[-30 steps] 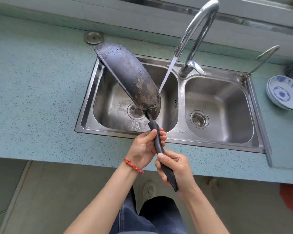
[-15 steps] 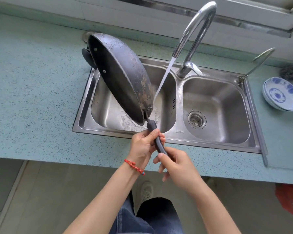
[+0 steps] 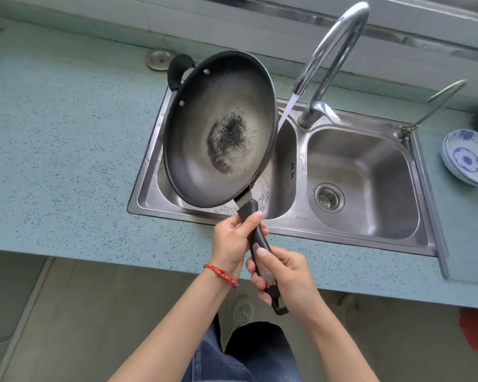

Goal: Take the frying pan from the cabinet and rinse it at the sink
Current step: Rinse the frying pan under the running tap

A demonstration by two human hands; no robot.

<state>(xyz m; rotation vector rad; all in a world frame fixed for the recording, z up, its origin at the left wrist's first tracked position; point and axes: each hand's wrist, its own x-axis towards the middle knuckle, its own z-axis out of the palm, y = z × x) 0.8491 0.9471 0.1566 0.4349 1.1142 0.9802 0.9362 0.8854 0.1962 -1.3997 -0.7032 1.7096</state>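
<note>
Head view: dark pan [image 3: 204, 128], scorched patch at centre, tilted over left sink [image 3: 284, 166] basin mid-frame; left hand [image 3: 233, 241] and right hand [image 3: 284, 274] both gripping handle. Inside now facing camera, underside earlier.

Bright even daylight, glare on faucet [image 3: 334, 51], wide-angle edge bending

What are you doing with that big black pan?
A person is rinsing the frying pan at the sink. The left hand and the right hand both grip its long black handle, holding the pan tilted over the left basin with its inside facing up. The faucet is running, and the water falls just behind the pan's rim.
</note>
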